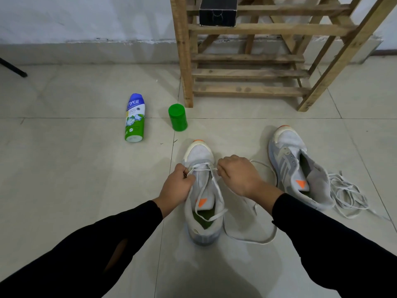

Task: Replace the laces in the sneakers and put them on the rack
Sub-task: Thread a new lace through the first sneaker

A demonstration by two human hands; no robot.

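A white sneaker (199, 155) with an orange toe tip stands on the floor in front of me, toe pointing away. A white lace (203, 168) crosses its lowest eyelets. My left hand (178, 186) pinches the lace at the shoe's left side. My right hand (238, 175) pinches it at the right side, and the loose end (249, 239) loops over the floor beside the shoe. A second matching sneaker (298, 166) without a lace lies to the right. A loose heap of white laces (345, 194) rests by its heel. The wooden rack (249, 59) stands behind.
A blue-and-green powder bottle (135, 118) lies on the tiles to the left. A green cap (177, 117) stands near the rack's front left leg. A black box (218, 11) sits on a rack shelf. A dark tripod leg (12, 67) enters at far left.
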